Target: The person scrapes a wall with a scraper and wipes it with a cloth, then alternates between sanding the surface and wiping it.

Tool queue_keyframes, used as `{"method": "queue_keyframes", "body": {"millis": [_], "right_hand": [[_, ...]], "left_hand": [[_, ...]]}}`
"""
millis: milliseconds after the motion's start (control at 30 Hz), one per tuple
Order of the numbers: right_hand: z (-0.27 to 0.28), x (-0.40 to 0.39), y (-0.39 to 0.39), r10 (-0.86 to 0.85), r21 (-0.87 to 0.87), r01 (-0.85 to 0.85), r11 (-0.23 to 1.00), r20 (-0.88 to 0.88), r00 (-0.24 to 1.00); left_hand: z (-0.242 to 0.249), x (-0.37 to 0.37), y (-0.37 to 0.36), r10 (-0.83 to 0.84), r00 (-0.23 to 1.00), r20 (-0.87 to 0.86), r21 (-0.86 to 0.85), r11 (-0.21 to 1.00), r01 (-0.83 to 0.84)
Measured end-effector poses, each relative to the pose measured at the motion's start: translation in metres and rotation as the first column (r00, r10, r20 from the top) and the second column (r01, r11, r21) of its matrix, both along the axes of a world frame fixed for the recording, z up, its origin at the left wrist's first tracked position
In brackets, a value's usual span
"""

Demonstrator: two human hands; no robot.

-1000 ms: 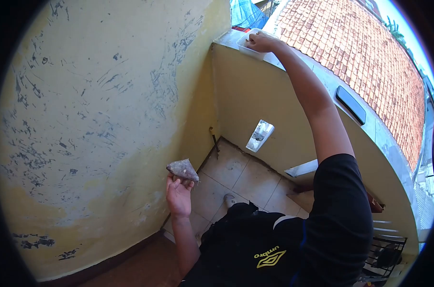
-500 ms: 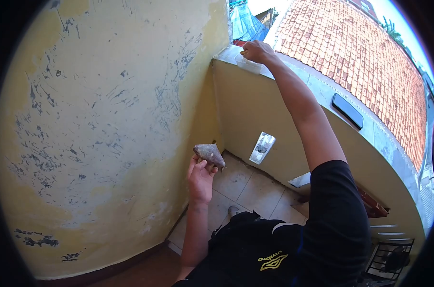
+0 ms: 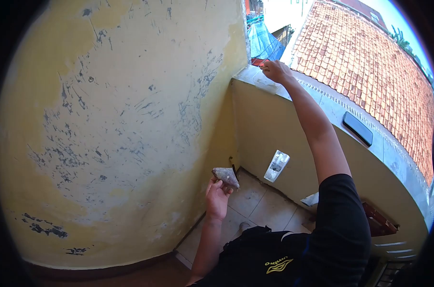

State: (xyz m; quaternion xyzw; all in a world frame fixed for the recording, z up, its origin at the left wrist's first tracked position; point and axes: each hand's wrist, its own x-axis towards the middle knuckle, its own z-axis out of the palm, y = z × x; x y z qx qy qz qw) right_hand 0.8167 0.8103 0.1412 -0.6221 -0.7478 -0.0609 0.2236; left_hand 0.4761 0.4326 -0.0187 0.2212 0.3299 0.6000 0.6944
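Note:
My left hand [image 3: 217,203] is raised by the patchy wall, its fingers and thumb closed on a roughly triangular, grey-brown piece [image 3: 226,177] with pale smears. My right hand [image 3: 277,72] reaches out over the wall ledge, with its fingers curled together. A small orange-yellow end shows at these fingers; I cannot tell what it belongs to. Right below that hand a whitish see-through tub [image 3: 270,87] stands on the ledge.
The yellow wall [image 3: 130,129] is covered in pale filler and grey scrapes. A phone [image 3: 357,128] lies on the tiled ledge [image 3: 332,103]. Behind the left hand, a thin black-and-yellow thing [image 3: 232,164] stands in the corner. The low wall has a cut-out opening [image 3: 276,166].
The view has shifted, so everything appears further right and lower. My right hand has come up a little from the tub. My left hand keeps its hold on the triangular piece.

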Motion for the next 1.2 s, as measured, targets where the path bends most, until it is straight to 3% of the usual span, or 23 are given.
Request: {"method": "queue_keyframes", "body": {"millis": [67,100,133,167,200,233,367,500,567,633,767,833,867,933,967,1067,1200], "right_hand": [[0.001,0.003,0.003,0.048,0.035,-0.043,0.998,-0.160,0.986],[0.003,0.005,0.010,0.064,0.052,-0.057,0.997,-0.160,0.985],[0.002,0.009,0.017,0.067,0.035,-0.058,0.998,-0.340,0.938],[0.000,0.011,0.024,0.062,0.013,-0.064,0.998,-0.509,0.859],[-0.004,0.012,0.034,0.149,0.032,-0.188,0.982,-0.742,0.653],[0.002,0.007,0.025,0.155,0.035,-0.193,0.981,-0.742,0.653],[0.010,-0.001,0.001,0.197,0.061,-0.312,0.948,-0.883,0.425],[0.058,-0.052,-0.022,0.339,0.252,-0.311,0.916,-0.901,0.270],[0.099,-0.092,-0.032,0.504,0.418,-0.353,0.837,-0.841,0.197],[0.135,-0.146,-0.040,0.617,0.543,-0.303,0.783,-0.741,0.266],[0.212,-0.260,-0.065,0.826,0.797,-0.286,0.532,-0.414,0.381],[0.252,-0.292,-0.086,0.773,0.841,-0.248,0.481,-0.273,0.573],[0.265,-0.305,-0.091,0.771,0.836,-0.250,0.489,-0.280,0.571],[0.284,-0.320,-0.088,0.613,0.733,-0.240,0.637,-0.292,0.734],[0.277,-0.319,-0.085,0.607,0.732,-0.229,0.641,-0.301,0.736],[0.205,-0.324,-0.066,0.512,0.832,-0.097,0.546,-0.239,0.825],[0.019,-0.294,-0.069,0.443,0.663,-0.124,0.738,-0.337,0.831]], "left_hand": [[-0.010,-0.007,-0.001,-0.017,1.000,-0.009,0.000,1.000,0.017],[-0.008,-0.011,-0.001,-0.003,1.000,-0.009,0.017,1.000,0.004],[-0.005,-0.015,-0.003,-0.004,1.000,0.015,0.018,1.000,0.004],[-0.004,-0.020,-0.005,-0.006,0.999,0.039,0.016,1.000,0.005],[-0.010,-0.029,-0.004,-0.001,0.998,0.064,0.019,1.000,0.000],[-0.006,-0.038,-0.008,0.004,0.998,0.065,0.022,1.000,-0.005],[0.025,-0.077,-0.019,0.079,0.995,0.063,0.100,0.991,-0.085],[0.074,-0.119,-0.016,0.146,0.981,-0.126,0.265,0.958,-0.109],[0.107,-0.139,-0.003,0.260,0.929,-0.262,0.422,0.897,-0.132],[0.156,-0.161,0.003,0.391,0.871,-0.296,0.552,0.815,-0.179],[0.234,-0.184,-0.007,0.614,0.746,-0.256,0.749,0.614,-0.249],[0.247,-0.192,-0.018,0.659,0.718,-0.226,0.805,0.541,-0.244],[0.248,-0.194,-0.023,0.692,0.695,-0.196,0.850,0.473,-0.231],[0.234,-0.201,-0.038,0.721,0.669,-0.180,0.864,0.440,-0.242],[0.224,-0.206,-0.046,0.750,0.644,-0.151,0.880,0.399,-0.259],[0.183,-0.223,-0.074,0.770,0.609,-0.189,0.835,0.453,-0.314],[0.139,-0.226,-0.094,0.759,0.630,-0.166,0.715,0.532,-0.453]]}}
